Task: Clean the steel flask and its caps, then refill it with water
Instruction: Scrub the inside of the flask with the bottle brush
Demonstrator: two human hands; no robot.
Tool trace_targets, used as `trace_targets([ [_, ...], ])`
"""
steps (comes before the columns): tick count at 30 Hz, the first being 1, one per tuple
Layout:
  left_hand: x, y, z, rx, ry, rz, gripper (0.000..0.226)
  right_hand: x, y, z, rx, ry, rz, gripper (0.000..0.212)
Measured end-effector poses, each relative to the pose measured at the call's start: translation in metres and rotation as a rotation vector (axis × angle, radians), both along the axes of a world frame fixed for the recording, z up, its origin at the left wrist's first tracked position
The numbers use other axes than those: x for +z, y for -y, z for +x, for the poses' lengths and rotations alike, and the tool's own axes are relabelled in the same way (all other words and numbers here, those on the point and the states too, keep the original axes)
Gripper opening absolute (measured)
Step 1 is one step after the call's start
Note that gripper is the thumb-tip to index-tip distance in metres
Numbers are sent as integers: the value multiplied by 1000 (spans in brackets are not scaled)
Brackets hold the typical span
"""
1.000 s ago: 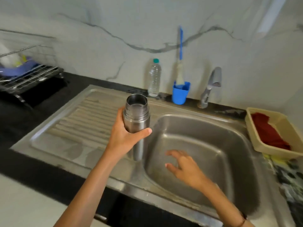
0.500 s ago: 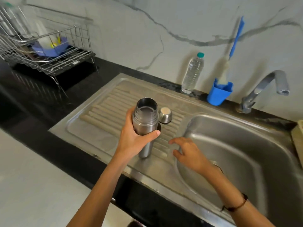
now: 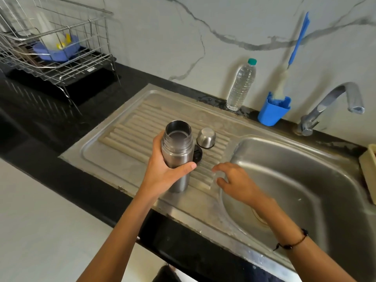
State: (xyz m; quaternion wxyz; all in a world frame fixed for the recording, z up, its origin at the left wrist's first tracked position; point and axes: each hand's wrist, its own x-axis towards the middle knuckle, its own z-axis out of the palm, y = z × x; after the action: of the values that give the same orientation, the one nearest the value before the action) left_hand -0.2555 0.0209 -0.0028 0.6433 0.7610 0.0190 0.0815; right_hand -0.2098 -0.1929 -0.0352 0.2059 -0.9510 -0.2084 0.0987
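**Open flask held over the draining board**

Steel flask (image 3: 177, 151), uncapped and upright, mouth open to the camera, gripped around its upper body by the left hand (image 3: 165, 173), thumb across the front and fingers wrapped behind. Lower end just above or resting on the ribbed draining board (image 3: 130, 135); cannot tell which. Just behind the flask on the ribs: a steel cap (image 3: 206, 137) standing mouth down, and a black cap (image 3: 197, 154) partly hidden by the flask body. Right hand (image 3: 234, 181) beside the flask, near the edge between board and sink basin (image 3: 305, 180), fingers loosely spread and slightly curled, holding nothing; blurred at the fingertips. Thin dark bracelet (image 3: 293, 243) on the right wrist. Farther back along the marble wall: a clear plastic water bottle (image 3: 241, 86) with a green top, a blue cup (image 3: 273, 110) holding a blue-handled bottle brush (image 3: 293, 58), and a steel tap (image 3: 333, 102) turned over the basin. At the far left of the black surface (image 3: 40, 127), a wire dish rack (image 3: 55, 51) with a blue bowl (image 3: 57, 50) inside. Beige tub (image 3: 367, 169) at the right edge.
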Motion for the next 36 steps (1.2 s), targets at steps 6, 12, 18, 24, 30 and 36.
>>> trace_targets([
  [6,4,-7,-9,-1,-39,47,98,1,9,-1,59,7,3,35],
  [12,28,5,-62,287,184,310,83,13,39,8,72,43,-29,34],
  [18,40,91,-58,103,499,523,51,62,81,42,128,189,-169,34],
  [24,24,153,45,-123,299,516,54,162,103,127,260,584,-800,28],
  [30,7,211,169,-194,11,478,75,214,121,223,407,722,-1257,25],
  [36,-19,263,245,-175,-78,417,72,204,129,281,560,829,-1556,22],
])
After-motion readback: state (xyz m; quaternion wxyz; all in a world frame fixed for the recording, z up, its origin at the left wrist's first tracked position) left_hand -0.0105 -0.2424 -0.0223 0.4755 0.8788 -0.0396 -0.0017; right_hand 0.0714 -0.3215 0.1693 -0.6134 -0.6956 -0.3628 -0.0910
